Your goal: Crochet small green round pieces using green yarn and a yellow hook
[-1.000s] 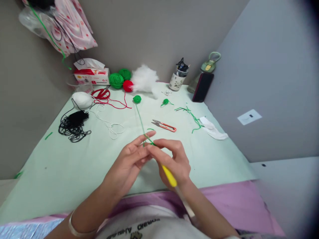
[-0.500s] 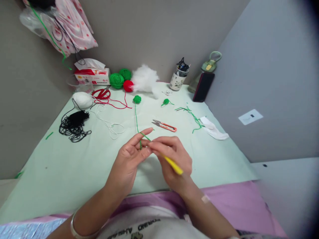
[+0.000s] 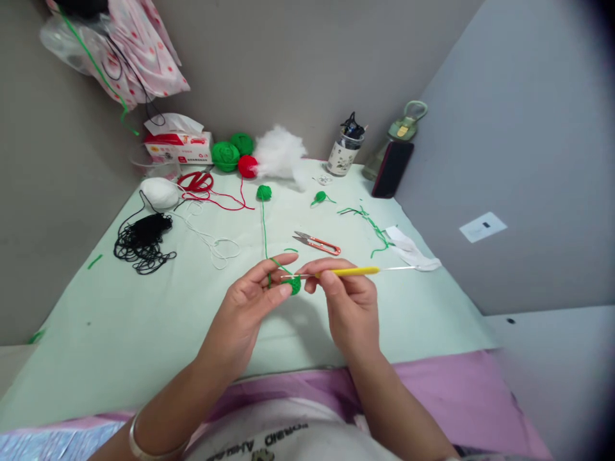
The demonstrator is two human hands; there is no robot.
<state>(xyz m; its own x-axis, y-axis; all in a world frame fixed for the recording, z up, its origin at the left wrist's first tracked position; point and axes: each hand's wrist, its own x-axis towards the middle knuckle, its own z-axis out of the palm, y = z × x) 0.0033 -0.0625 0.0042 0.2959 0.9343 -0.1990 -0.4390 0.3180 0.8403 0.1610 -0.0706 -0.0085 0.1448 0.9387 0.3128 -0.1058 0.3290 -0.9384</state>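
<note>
Yarn (image 3: 264, 224) is running from a small far ball (image 3: 264, 193) to the left hand (image 3: 246, 299). That hand is pinching a green piece (image 3: 295, 285), and the right hand (image 3: 354, 304), just beside, is gripping a hook (image 3: 358, 271) against it.

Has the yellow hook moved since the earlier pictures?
Yes. Against the snips, which haven't moved, the hook has swung its handle end up and right, from slanting downward to nearly level.
</note>
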